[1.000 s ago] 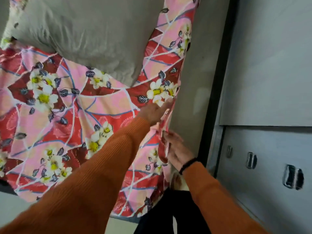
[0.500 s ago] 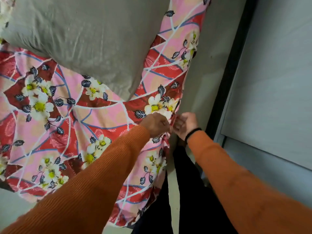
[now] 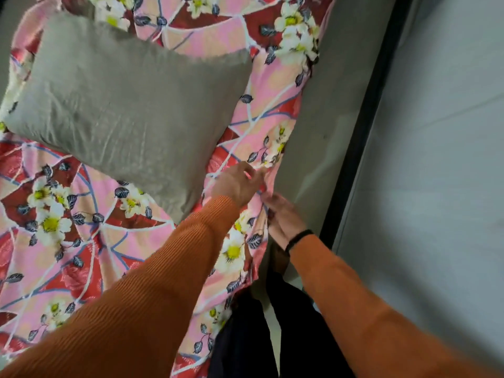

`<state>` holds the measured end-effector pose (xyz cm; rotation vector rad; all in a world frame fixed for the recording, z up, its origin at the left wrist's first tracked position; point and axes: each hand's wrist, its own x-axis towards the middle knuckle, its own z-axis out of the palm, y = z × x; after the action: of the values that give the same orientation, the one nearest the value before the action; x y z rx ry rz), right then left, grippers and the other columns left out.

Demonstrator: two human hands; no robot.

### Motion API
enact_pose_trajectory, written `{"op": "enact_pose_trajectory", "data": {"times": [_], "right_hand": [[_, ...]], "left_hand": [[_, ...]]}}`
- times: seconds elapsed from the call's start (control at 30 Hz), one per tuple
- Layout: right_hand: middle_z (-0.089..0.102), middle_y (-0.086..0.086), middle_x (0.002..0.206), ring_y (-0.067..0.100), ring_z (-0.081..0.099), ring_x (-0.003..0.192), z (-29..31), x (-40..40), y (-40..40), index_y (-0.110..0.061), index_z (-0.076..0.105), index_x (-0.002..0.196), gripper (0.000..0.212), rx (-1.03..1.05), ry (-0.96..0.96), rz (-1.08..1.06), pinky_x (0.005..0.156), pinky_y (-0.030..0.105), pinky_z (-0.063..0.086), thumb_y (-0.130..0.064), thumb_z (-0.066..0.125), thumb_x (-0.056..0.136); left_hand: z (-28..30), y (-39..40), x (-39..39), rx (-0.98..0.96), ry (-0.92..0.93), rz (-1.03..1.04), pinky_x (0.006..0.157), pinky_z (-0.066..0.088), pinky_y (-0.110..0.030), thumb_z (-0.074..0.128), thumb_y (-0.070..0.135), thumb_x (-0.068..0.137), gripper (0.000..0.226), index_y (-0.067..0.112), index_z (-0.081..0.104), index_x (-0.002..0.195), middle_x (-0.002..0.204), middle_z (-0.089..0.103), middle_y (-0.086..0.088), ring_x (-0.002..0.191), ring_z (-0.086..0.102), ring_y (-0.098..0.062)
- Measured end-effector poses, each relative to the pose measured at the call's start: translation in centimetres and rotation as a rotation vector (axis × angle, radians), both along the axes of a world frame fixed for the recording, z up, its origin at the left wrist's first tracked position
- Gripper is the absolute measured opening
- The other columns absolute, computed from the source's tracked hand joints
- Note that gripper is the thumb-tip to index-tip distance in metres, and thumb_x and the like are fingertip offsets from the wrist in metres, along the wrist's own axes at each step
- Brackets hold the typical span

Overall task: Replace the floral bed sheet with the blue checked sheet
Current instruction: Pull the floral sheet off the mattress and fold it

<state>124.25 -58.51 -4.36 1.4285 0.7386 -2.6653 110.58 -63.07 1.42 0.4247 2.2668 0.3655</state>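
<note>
The left hand (image 3: 236, 186) has its fingers bunched together, pinching the edge of the floral bed sheet (image 3: 90, 241) where that edge runs along the grey wall (image 3: 321, 126). Just below and beside it, the right hand (image 3: 283, 218) curls its fingers round the same edge of the sheet, a fold of fabric caught between fingers and palm; motion blur hides the fingertips. A thin black band (image 3: 298, 237) circles the right wrist, and both arms wear orange ribbed sleeves (image 3: 152, 290).

The sheet, pink and red with white flowers and dark leaves, spreads out from the two hands across the whole bed, leftward and upward. A grey pillow (image 3: 128, 105) lies on it, up and to the left of the hands. Right of the wall runs a dark vertical frame (image 3: 365, 132), then a pale grey panel (image 3: 436, 173).
</note>
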Motion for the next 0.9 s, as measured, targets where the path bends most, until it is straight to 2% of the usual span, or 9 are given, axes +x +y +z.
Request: {"op": "enact_pose_trajectory", "data": {"times": [0.17, 0.3, 0.4, 0.47, 0.57, 0.63, 0.77, 0.87, 0.9], "right_hand": [[0.072, 0.005, 0.093, 0.026, 0.06, 0.094, 2.4, -0.1, 2.5, -0.024, 0.079, 0.08, 0.014, 0.122, -0.087, 0.217, 0.089, 0.042, 0.046, -0.011, 0.076, 0.084], [0.07, 0.007, 0.087, 0.021, 0.063, 0.077, 1.8, -2.1, 5.8, -0.015, 0.072, 0.091, 0.035, 0.125, -0.288, 0.268, 0.069, 0.031, 0.05, 0.012, 0.051, 0.086], [0.064, 0.002, 0.064, 0.014, 0.06, 0.054, 0.5, -6.2, 9.1, -0.014, 0.063, 0.082, 0.024, -0.057, -0.307, 0.071, 0.066, 0.03, 0.05, -0.01, 0.048, 0.1], [0.064, 0.004, 0.065, 0.019, 0.061, 0.06, -0.8, -9.6, 11.8, -0.013, 0.063, 0.083, 0.031, -0.12, -0.304, -0.106, 0.07, 0.033, 0.053, -0.029, 0.047, 0.104], [0.068, 0.016, 0.074, 0.03, 0.067, 0.067, -2.9, -14.6, 16.0, -0.007, 0.066, 0.079, 0.039, -0.105, -0.357, -0.253, 0.092, 0.046, 0.054, -0.028, 0.043, 0.104], [0.064, 0.013, 0.063, 0.025, 0.065, 0.056, -3.6, -16.4, 18.2, -0.009, 0.06, 0.069, 0.038, -0.096, -0.418, -0.279, 0.074, 0.039, 0.057, -0.019, 0.044, 0.102], [0.068, 0.016, 0.095, 0.03, 0.066, 0.088, -2.7, -18.3, 21.2, -0.011, 0.062, 0.089, 0.03, -0.133, -0.279, -0.329, 0.097, 0.05, 0.047, -0.021, 0.04, 0.108], [0.066, 0.017, 0.121, 0.034, 0.064, 0.117, -2.5, -17.5, 21.8, -0.006, 0.061, 0.116, 0.027, -0.116, -0.112, -0.329, 0.107, 0.054, 0.045, -0.027, 0.063, 0.1], [0.057, 0.02, 0.132, 0.037, 0.055, 0.129, -2.9, -16.9, 21.9, -0.006, 0.056, 0.125, 0.044, -0.121, -0.069, -0.333, 0.114, 0.056, 0.039, -0.027, 0.075, 0.091]], "left_hand": [[-4.4, 7.5, -2.2, -0.308, 0.018, -0.418, 0.078, 0.051, -0.036, 0.06, 0.058, 0.09, 0.054, 0.011, 0.064, 0.117, 0.118, 0.067, -0.012, 0.101, 0.065, -0.032], [-2.9, 8.8, -4.7, -0.265, -0.061, -0.581, 0.087, 0.053, -0.031, 0.065, 0.041, 0.093, 0.037, 0.011, 0.072, 0.114, 0.119, 0.069, -0.005, 0.108, 0.065, -0.028], [-1.5, 8.7, -6.8, -0.293, -0.228, -0.603, 0.099, 0.052, -0.035, 0.065, 0.032, 0.096, 0.034, 0.01, 0.071, 0.121, 0.124, 0.069, -0.008, 0.116, 0.063, -0.027], [-1.7, 8.6, -7.5, -0.323, -0.336, -0.676, 0.105, 0.047, -0.036, 0.066, 0.031, 0.096, 0.035, 0.011, 0.069, 0.125, 0.129, 0.065, -0.007, 0.121, 0.06, -0.026], [-2.8, 9.6, -9.5, -0.321, -0.459, -0.65, 0.093, 0.052, -0.032, 0.077, 0.031, 0.087, 0.034, 0.021, 0.072, 0.119, 0.116, 0.07, -0.003, 0.103, 0.066, -0.021], [-3.3, 10.2, -11.2, -0.333, -0.527, -0.631, 0.077, 0.049, -0.024, 0.081, 0.027, 0.084, 0.026, 0.021, 0.074, 0.108, 0.096, 0.073, -0.004, 0.082, 0.064, -0.016], [-2.9, 14.3, -16.2, -0.37, -0.645, -0.516, 0.065, 0.057, -0.019, 0.071, 0.015, 0.092, 0.03, 0.007, 0.071, 0.121, 0.112, 0.073, -0.012, 0.082, 0.068, -0.023], [-2.7, 19.5, -19.6, -0.3, -0.281, -0.455, 0.094, 0.056, -0.038, 0.06, 0.046, 0.097, 0.039, 0.015, 0.071, 0.118, 0.118, 0.07, -0.007, 0.107, 0.067, -0.027], [-2.9, 21.6, -20.2, -0.246, -0.185, -0.44, 0.098, 0.053, -0.04, 0.054, 0.053, 0.098, 0.044, 0.018, 0.07, 0.118, 0.121, 0.068, -0.007, 0.109, 0.066, -0.027]]}}
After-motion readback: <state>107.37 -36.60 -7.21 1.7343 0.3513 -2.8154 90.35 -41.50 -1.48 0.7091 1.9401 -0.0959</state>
